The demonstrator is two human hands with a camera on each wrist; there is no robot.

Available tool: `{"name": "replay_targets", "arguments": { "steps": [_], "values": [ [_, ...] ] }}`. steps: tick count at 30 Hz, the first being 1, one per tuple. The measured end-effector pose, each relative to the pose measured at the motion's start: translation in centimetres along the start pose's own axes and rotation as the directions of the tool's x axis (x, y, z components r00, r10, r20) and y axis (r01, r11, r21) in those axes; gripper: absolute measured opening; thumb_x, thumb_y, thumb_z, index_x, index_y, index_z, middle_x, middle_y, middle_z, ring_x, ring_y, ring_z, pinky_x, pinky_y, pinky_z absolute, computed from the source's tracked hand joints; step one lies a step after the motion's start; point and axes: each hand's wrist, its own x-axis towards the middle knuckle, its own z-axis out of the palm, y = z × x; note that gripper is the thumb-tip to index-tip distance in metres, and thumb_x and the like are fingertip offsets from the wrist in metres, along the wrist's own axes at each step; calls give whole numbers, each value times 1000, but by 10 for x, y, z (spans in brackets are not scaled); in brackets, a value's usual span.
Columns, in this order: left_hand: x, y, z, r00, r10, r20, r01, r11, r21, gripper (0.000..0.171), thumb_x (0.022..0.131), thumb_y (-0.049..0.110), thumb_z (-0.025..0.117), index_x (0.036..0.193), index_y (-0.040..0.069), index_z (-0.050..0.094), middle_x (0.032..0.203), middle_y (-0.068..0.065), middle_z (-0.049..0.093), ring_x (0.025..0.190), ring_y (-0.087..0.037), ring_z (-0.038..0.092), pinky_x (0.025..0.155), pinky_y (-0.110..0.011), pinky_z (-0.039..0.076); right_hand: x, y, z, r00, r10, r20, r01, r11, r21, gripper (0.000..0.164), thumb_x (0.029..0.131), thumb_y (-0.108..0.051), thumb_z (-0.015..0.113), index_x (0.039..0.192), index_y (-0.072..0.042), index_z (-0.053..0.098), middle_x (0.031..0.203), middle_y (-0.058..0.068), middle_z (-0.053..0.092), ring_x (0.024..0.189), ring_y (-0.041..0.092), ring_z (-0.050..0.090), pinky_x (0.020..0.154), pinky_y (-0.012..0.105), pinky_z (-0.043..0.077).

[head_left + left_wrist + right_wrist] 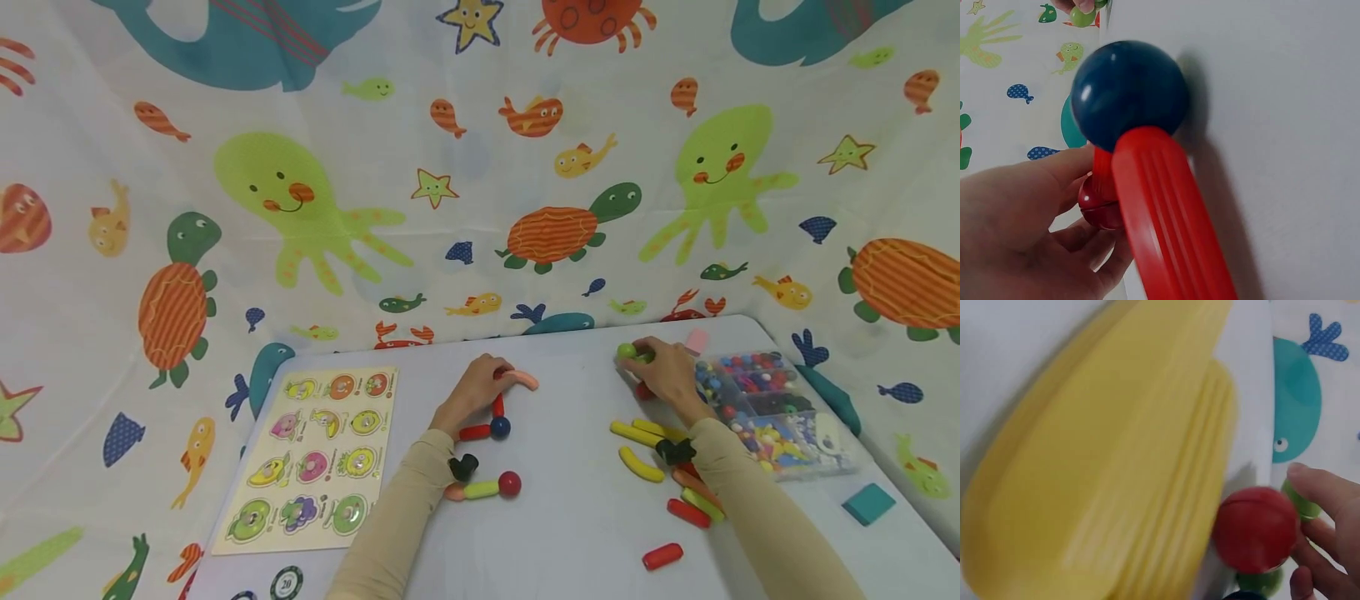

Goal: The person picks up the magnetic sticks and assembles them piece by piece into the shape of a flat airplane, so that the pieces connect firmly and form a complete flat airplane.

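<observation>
My left hand [474, 392] pinches a dark red ball [1099, 203] at one end of a chain. Red rods [1163, 212] meet at a dark blue ball [1129, 90] there, and a curved salmon-coloured stick [523, 379] extends beyond the fingers. Near the back right, my right hand [667, 371] curls its fingers at a green ball [626, 352], with more green under the fingertips. A loose red ball [1257, 529] lies beside that hand, close to yellow sticks [1104, 444].
At left lies a fruit puzzle board [303, 458]. A sectioned bead box [780, 417] stands at right, near a teal block [868, 504]. A green rod with a red ball [510, 483] lies front centre. Red rods [663, 557] and a curved yellow stick [641, 465] lie by the right forearm.
</observation>
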Motion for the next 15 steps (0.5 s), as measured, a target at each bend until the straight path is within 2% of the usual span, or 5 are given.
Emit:
{"name": "replay_targets", "arguments": {
  "steps": [3, 6, 11, 15],
  "values": [
    [0, -1, -1, 1000, -6, 5, 6, 1000, -29, 37, 101, 31, 63, 131, 9, 65, 122, -10, 64, 106, -23, 53, 98, -40, 51, 0, -8, 1, 998, -39, -41, 39, 999, 20, 48, 90, -37, 76, 123, -3, 67, 114, 20, 70, 104, 36, 53, 93, 54, 40],
    [0, -2, -2, 1000, 2, 5, -1, 999, -48, 37, 101, 30, 63, 131, 8, 65, 122, -10, 66, 106, -23, 54, 100, -41, 51, -1, -20, 4, 997, -71, -41, 72, 997, 35, 46, 90, -36, 77, 122, -3, 68, 113, 19, 72, 106, 37, 52, 92, 54, 39],
    [1, -3, -2, 1000, 8, 6, -7, 998, -58, 36, 102, 29, 62, 131, 8, 66, 122, -10, 66, 105, -23, 54, 101, -41, 50, -5, -42, 12, 992, -116, 53, 112, 991, 68, 45, 90, -34, 77, 122, -4, 67, 112, 17, 71, 112, 38, 52, 96, 54, 40],
    [1, -3, -3, 1000, 5, 6, -4, 998, -60, 37, 102, 30, 61, 132, 8, 65, 122, -10, 66, 105, -23, 54, 102, -41, 51, -10, -58, 21, 974, -153, 166, 131, 982, 132, 44, 89, -33, 78, 122, -6, 67, 111, 13, 70, 114, 36, 52, 99, 52, 42]
  ]
}}
